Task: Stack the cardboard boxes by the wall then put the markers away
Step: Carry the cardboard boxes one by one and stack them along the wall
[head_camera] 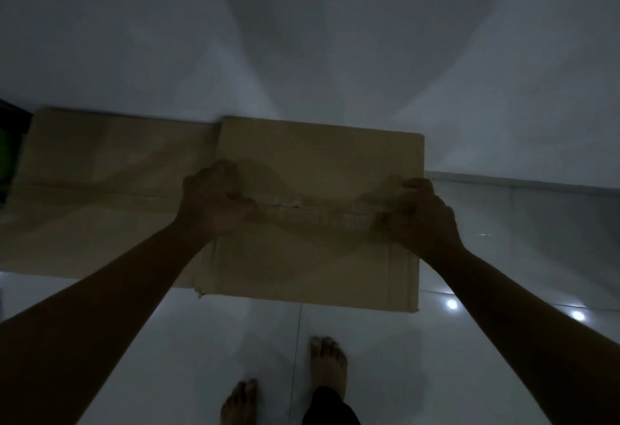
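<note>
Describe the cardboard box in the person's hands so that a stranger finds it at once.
Look at the white wall. Two flat brown boxes lean against its foot. The right box lies over the left box, and the left hand and right hand grip it.

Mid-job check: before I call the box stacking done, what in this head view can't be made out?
- Markers: none visible in the head view; whether any lie outside it cannot be told.
- Dark object at the left edge: cut off by the frame, too dim to identify.
- Larger cardboard box: its left end is cut off, its right part covered by the smaller cardboard box.
- Fingertips of left hand and right hand: lost in dim light and blur.
</note>
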